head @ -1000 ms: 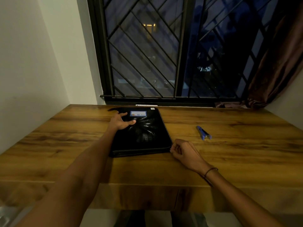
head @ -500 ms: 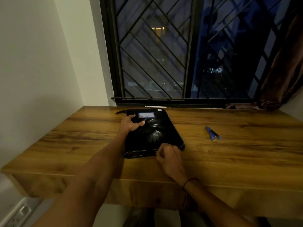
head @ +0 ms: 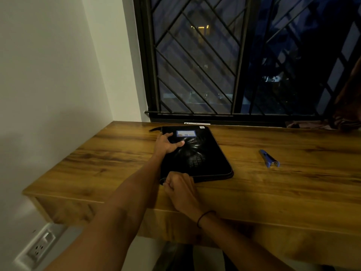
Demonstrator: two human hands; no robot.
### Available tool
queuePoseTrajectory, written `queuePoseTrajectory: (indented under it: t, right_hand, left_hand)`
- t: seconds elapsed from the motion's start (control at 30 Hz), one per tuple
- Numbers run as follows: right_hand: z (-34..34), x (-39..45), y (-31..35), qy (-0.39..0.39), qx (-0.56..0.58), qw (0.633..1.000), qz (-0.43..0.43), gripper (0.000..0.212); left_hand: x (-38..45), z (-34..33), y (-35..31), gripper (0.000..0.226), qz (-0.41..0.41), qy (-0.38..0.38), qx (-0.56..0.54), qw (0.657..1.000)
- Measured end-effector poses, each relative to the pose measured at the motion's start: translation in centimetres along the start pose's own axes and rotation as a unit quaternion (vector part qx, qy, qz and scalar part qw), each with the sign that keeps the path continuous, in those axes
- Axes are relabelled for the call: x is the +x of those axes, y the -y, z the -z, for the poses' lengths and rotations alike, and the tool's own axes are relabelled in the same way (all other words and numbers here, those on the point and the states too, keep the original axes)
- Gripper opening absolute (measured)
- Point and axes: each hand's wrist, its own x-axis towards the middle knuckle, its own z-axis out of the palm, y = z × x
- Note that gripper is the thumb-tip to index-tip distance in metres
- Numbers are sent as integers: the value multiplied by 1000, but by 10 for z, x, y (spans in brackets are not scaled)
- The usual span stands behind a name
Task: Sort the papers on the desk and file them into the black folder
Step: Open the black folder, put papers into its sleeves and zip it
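My right grip (head: pixel 178 185) is curled tight at the near-left corner of the black folder (head: pixel 197 155), fingers bunched as if pinching something small at its edge, most likely a zipper pull, though the pull itself is too dark to make out. My left grip (head: pixel 168 143) lies on the folder's far-left part, fingers spread and relaxed, thumb stretched toward the pale label (head: pixel 185 133), pressing the cover flat without clutching it.

The folder lies closed and flat on the tabletop (head: pixel 273 192), toward the far-left side, its far edge close under the window (head: pixel 234 65). A small blue tool (head: pixel 269 158), perhaps a staple remover, rests well apart to the right.

I see no loose papers anywhere on the tabletop, so I judge the sorting and filing done, with only the closing of the folder in hand or nearly finished.

Against the earlier frames, my right grip has travelled along the folder's near edge from its near-right corner to the near-left one, which fits a zipper being drawn round. My left grip has stayed planted in the same spot, and the camera has swung toward the left wall (head: pixel 48 94).
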Motion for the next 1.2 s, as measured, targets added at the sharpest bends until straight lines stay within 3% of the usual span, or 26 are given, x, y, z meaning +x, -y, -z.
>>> queuePoseTrajectory:
  t: [0.1, 0.17, 0.27, 0.3, 0.4, 0.63, 0.8, 0.9, 1.0, 1.2]
  right_hand:
    - [15, 0, -11, 1, 35, 999, 9, 29]
    - [37, 5, -26, -97, 43, 994, -15, 36]
    - [78, 20, -61, -230, -25, 970, -72, 16]
    - [86, 27, -74, -219, -59, 967, -113, 12]
    - [91, 48, -95, -105, -115, 960, -232, 43]
    - [98, 89, -96, -30, -69, 943, -324, 50]
    - [89, 107, -94, -12, -34, 956, -290, 51]
    - [76, 121, -76, 14, 3, 960, -280, 59]
    - [58, 136, -55, 29, 68, 966, -247, 49]
    - [13, 179, -29, 72, 227, 943, -233, 33]
  left_hand:
    - [0, 1, 1, 97, -2, 2, 9, 1000]
    - [2, 1, 3, 101, 0, -3, 20, 1000]
    - [2, 2, 3, 104, 0, 5, 31, 1000]
    - [2, 3, 2, 104, -4, 9, 37, 999]
    - [-2, 7, -1, 99, -16, 21, 52, 998]
    - [-6, 12, -6, 99, -27, 34, 87, 995]
    - [-6, 29, -5, 97, -33, -12, 158, 987]
    - [-8, 45, -3, 76, -54, -87, 282, 954]
    - [-11, 58, 7, 51, -60, -92, 322, 940]
    - [-12, 105, 59, 69, -25, -59, 364, 929]
